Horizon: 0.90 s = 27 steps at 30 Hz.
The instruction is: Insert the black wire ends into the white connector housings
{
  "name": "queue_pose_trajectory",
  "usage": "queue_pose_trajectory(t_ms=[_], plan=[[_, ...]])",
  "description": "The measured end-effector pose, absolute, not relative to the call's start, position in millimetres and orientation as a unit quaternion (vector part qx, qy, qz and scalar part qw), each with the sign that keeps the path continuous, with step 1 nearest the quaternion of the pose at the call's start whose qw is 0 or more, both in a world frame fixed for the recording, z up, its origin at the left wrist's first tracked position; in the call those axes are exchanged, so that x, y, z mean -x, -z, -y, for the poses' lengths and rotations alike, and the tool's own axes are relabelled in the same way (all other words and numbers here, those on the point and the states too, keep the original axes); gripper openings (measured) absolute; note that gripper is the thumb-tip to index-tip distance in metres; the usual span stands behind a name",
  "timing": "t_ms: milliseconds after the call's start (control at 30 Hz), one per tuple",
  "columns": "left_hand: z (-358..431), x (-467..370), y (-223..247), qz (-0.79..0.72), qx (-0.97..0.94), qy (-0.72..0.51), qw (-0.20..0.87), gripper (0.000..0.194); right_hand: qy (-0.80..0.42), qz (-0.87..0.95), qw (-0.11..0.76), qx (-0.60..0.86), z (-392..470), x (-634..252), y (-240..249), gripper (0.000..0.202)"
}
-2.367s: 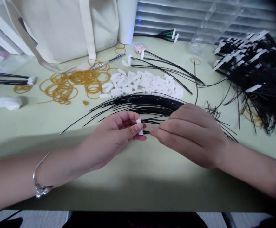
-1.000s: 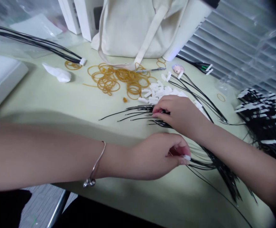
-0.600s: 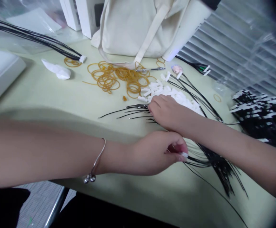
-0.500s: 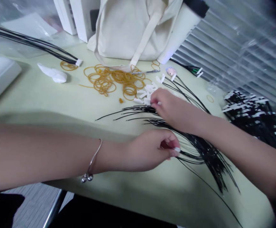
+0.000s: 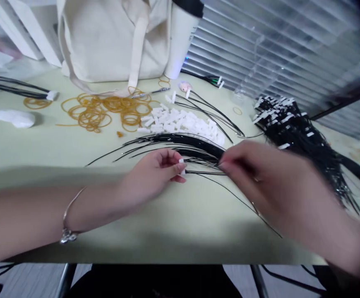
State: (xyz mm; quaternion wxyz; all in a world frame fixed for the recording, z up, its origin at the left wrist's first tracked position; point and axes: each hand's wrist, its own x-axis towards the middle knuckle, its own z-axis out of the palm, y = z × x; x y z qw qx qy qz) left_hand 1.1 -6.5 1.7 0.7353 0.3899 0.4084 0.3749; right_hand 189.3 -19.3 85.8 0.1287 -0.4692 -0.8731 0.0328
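Note:
My left hand [image 5: 159, 167] pinches a small white plastic connector [image 5: 182, 166] between thumb and fingers. Thin black wires run from the connector to the right, towards my other hand. My right hand [image 5: 260, 178], smeared by motion, has thumb and forefinger closed beside those wires; what is between the fingertips cannot be made out. Behind both hands lies a bundle of loose black wires [image 5: 180, 140] with small metal tips. A heap of white connectors [image 5: 180, 122] sits just beyond the bundle.
Tangled yellow rubber bands [image 5: 105, 109] lie at the back left, with a pen [image 5: 150, 92] beside them. A canvas bag [image 5: 111, 45] and a white cup [image 5: 183, 37] stand behind. A large pile of finished-looking black wires with connectors [image 5: 298, 140] lies right, near window blinds [image 5: 254, 45].
My right hand has left the white connector heap and come right and nearer, to the wires. My left hand still pinches the connector. The view has turned to the right.

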Motion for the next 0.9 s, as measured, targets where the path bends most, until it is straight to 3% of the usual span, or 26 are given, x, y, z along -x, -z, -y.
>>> queue_pose_trajectory(t_ms=[133, 267, 533, 767, 900], plan=[[3, 0, -1, -0.395, -0.355, -0.372, 0.762, 0.016, -0.143, 0.835, 0.076, 0.525, 22, -178, -52, 0.019], [2, 0, -2, -0.412, -0.358, -0.355, 0.759, 0.015, -0.177, 0.81, 0.046, 0.557, 12, -178, -42, 0.018], [4, 1, -1, -0.432, -0.404, -0.345, 0.728, 0.013, -0.192, 0.818, 0.081, 0.537, 9, -180, -41, 0.02], [5, 1, -1, -0.442, -0.439, -0.339, 0.705, 0.013, -0.191, 0.81, 0.054, 0.551, 7, -175, -42, 0.02], [5, 1, -2, -0.445, -0.441, -0.335, 0.703, 0.012, -0.186, 0.812, 0.106, 0.543, 8, -176, -39, 0.017]])
